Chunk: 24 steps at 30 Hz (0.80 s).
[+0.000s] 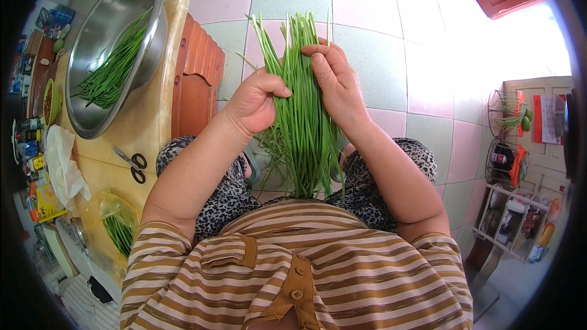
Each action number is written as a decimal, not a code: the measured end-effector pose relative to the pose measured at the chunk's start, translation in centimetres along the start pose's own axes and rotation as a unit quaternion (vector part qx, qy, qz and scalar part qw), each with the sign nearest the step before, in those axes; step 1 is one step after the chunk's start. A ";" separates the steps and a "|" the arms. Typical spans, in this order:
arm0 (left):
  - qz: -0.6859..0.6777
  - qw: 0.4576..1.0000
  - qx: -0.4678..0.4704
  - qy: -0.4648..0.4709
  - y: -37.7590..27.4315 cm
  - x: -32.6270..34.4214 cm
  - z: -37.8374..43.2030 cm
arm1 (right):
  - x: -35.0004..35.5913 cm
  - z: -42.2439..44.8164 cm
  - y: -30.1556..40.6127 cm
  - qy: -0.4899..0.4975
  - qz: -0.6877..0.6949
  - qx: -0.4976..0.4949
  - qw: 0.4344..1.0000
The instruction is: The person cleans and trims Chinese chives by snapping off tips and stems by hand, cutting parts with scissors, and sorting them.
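A long bunch of green garlic chives (302,101) spans the space between my two hands, its pale cut ends pointing away from me and its leaf tips hanging towards my lap. My left hand (259,98) grips the bunch from the left, thumb across the stalks. On the other side my right hand (337,82) holds the upper stalks between thumb and fingers. Looser green scraps (274,151) show below, between my legs. More chives (117,62) lie in a large stainless steel basin (153,41) on the table at the left.
Black-handled scissors (133,162) rest on the yellowish tabletop (101,156). Nearer me, an open plastic bag (94,204) holds more chives. A crumpled white cloth or paper (62,160) and a green bowl (53,105) are farther left. Wire racks (500,165) stand at the far right on the tiled floor (367,68).
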<state>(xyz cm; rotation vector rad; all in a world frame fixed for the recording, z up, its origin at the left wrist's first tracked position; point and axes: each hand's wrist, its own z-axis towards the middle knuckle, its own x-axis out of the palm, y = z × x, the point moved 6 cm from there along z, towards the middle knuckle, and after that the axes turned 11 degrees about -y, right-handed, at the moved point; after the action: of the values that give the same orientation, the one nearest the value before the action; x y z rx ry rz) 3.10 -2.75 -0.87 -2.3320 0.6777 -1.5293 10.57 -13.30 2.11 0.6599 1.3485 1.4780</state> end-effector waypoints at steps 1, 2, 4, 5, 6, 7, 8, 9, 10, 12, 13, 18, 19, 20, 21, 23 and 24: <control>0.000 1.000 -0.001 0.000 0.1 0.0 0.0 | -0.1 0.0 0.2 0.000 0.000 0.000 1.000; 0.005 1.000 0.005 -0.010 0.1 -0.1 0.0 | 0.0 0.0 0.2 0.009 -0.003 0.028 1.000; 0.011 1.000 0.011 -0.020 0.1 -0.2 -0.1 | 0.0 -0.2 -0.1 0.018 -0.005 0.057 0.998; 0.004 1.000 0.007 -0.021 0.2 -0.3 -0.1 | 0.2 -0.2 -0.4 0.036 -0.008 0.072 0.997; -0.002 1.000 0.003 -0.020 0.1 -0.3 -0.1 | 0.3 -0.2 -0.6 0.054 -0.012 0.086 0.995; -0.002 1.000 0.002 -0.020 0.2 -0.4 0.0 | 0.3 -0.2 -0.8 0.053 -0.013 0.086 0.995; -0.010 1.000 0.002 -0.017 0.2 -0.5 0.1 | 0.2 -0.1 -0.9 0.052 0.002 0.095 0.994; -0.018 1.000 0.003 -0.016 0.2 -0.5 0.2 | 0.3 -0.2 -1.1 0.052 0.018 0.104 0.993; -0.018 1.000 0.002 -0.015 0.1 -0.5 0.1 | 0.3 -0.2 -1.3 0.052 0.018 0.104 0.993; -0.052 0.999 -0.012 -0.004 0.0 -0.1 -0.1 | 0.3 -0.2 -0.8 0.030 0.050 0.060 0.996; -0.052 0.999 -0.012 -0.005 -0.1 -0.2 -0.2 | 0.3 -0.2 -0.6 0.030 0.050 0.060 0.996; -0.056 0.998 0.001 0.005 -0.1 -0.4 0.0 | 0.3 0.0 0.7 0.056 0.011 -0.001 0.998; -0.056 0.998 0.001 0.005 -0.2 -0.4 0.0 | 0.3 0.1 0.5 0.056 0.010 -0.001 0.998; -0.059 0.998 0.000 0.006 -0.2 -0.4 0.0 | 0.2 0.1 0.3 0.059 0.017 0.008 0.998; -0.062 0.998 -0.001 0.005 -0.2 -0.5 0.0 | 0.2 0.2 0.2 0.062 0.024 0.017 0.998; -0.059 0.998 -0.003 0.010 -0.2 -0.4 0.0 | 0.1 0.3 0.2 0.070 0.028 0.028 0.997; -0.056 0.998 -0.006 0.015 -0.2 -0.3 0.0 | 0.1 0.3 0.1 0.078 0.032 0.039 0.996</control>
<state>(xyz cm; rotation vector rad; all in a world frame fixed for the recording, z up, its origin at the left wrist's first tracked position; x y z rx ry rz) 3.01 -2.44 -0.99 -2.3965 0.5736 -1.6138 10.73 -13.05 2.27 0.6534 1.5221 1.5607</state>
